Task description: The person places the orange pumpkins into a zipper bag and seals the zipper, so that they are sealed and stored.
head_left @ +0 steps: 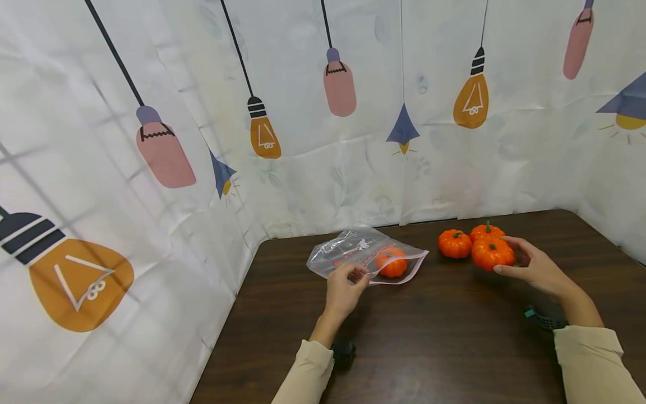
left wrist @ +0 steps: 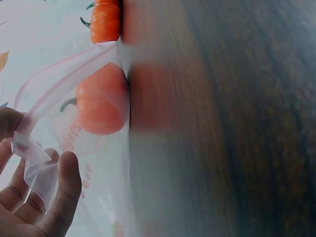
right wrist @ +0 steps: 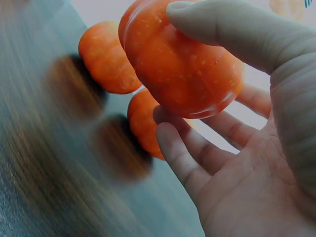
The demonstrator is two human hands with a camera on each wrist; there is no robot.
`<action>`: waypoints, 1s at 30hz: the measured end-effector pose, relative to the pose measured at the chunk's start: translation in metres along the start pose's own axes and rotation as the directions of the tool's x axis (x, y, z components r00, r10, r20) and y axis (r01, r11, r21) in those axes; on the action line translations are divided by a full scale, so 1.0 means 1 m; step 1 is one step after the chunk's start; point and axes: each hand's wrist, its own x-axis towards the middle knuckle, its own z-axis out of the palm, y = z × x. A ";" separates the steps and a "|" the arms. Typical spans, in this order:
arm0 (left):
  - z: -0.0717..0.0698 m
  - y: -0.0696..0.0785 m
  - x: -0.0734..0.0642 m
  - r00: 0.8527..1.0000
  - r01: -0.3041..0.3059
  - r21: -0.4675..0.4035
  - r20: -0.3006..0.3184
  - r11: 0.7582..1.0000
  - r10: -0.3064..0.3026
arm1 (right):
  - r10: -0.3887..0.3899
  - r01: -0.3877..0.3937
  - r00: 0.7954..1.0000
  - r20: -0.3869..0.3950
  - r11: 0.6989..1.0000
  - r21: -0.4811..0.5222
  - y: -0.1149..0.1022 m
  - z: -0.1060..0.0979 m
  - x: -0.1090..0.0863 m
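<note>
A clear zip bag (head_left: 333, 249) with red print lies on the dark table, and one small orange pumpkin (head_left: 393, 265) is inside it. My left hand (head_left: 345, 292) pinches the bag's rim near its opening; in the left wrist view the clear film (left wrist: 42, 173) folds between the fingers. On the right, my right hand (head_left: 540, 275) holds another orange pumpkin (head_left: 492, 253), thumb on one side and fingers on the other. It looks raised off the table in the right wrist view. Just beyond it stand two more pumpkins, one to the left (head_left: 454, 245) and one behind (head_left: 485, 231).
The brown wooden table (head_left: 434, 336) stretches toward me. A white curtain (head_left: 303, 185) printed with lamps hangs along the back and left edges. Dark wrist straps are on both forearms.
</note>
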 end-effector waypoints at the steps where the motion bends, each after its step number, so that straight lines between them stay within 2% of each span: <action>1: 0.000 0.000 0.000 1.000 -0.002 -0.001 -0.002 1.000 0.002 | -0.001 0.001 1.000 0.001 1.000 0.003 -0.001 0.000 0.001; 10: 0.000 0.001 -0.001 1.000 0.001 -0.004 -0.008 1.000 -0.001 | -0.038 0.036 0.999 0.019 0.997 0.068 -0.016 0.002 0.001; 15: 0.001 0.002 -0.001 1.000 0.010 0.002 -0.004 1.000 -0.010 | -0.058 0.057 0.998 0.018 0.996 0.071 -0.021 0.003 0.000; 22: 0.001 -0.001 -0.001 1.000 -0.004 0.004 -0.005 1.000 0.004 | -0.061 0.060 0.998 0.027 0.998 0.029 -0.030 0.007 0.002; 30: 0.001 0.000 0.000 1.000 0.018 0.013 0.003 1.000 -0.018 | -0.084 0.084 0.996 0.035 0.996 -0.010 -0.037 0.014 0.006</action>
